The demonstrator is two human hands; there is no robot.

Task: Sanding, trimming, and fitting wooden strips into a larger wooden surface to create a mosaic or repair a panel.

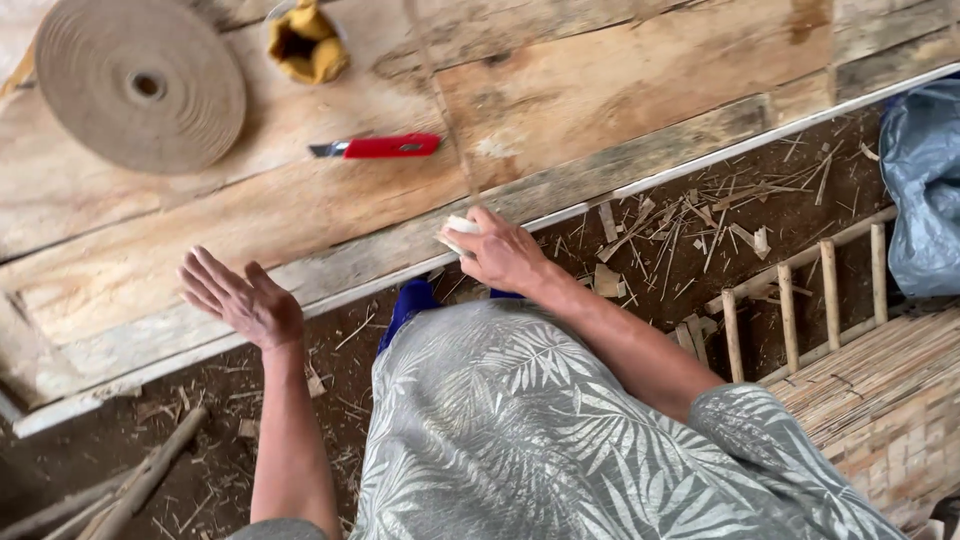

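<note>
Two bare hands worked at the edge of a rough plank bench (300, 210). The right hand (500, 252) was closed on a small pale piece (460, 232), fingers curled round it, right at the bench's near edge; what the piece was could not be told. A thin strip (445, 110), blurred, ran from that hand up across the planks toward the far side. The left hand (240, 298) was open and empty, fingers spread flat above the planks, well apart from the right.

Further back on the bench lay a red cutter (378, 147) with its blade end pointing left. A big roll of tan tape (140, 85) lay flat near the far left corner, and a yellow cloth (308, 45) sat bunched in a small pot beside it.

Below the bench, the dirt floor (760, 190) was littered with slivers and offcuts. A bamboo frame (860, 360) stood at the right, with a grey bag (925, 180) behind it. The person wore a leaf-patterned garment (540, 430).
</note>
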